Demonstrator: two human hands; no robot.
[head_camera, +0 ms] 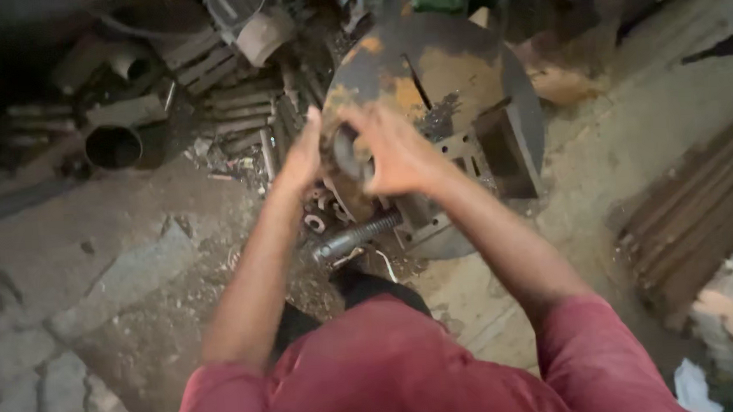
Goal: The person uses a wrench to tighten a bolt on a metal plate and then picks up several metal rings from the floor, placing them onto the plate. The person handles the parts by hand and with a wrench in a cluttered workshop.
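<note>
A big rusty round metal disc (451,70) with orange patches stands tilted on the workshop floor, fixed to a grey metal frame. My right hand (393,151) lies over a dark rounded part (346,152) at the disc's near edge, fingers curled around it. On the left side of that same part rests my left hand (302,155), pressed against the disc's edge. Below my hands a threaded steel rod (355,237) sticks out from the frame. The picture is blurred around the hands.
Scrap metal lies at the back left: pipes (114,145), flat bars (239,113) and a cylindrical part (264,33). A stack of rusty corrugated strips (696,216) sits at the right. The cracked concrete floor (98,275) spreads to the left.
</note>
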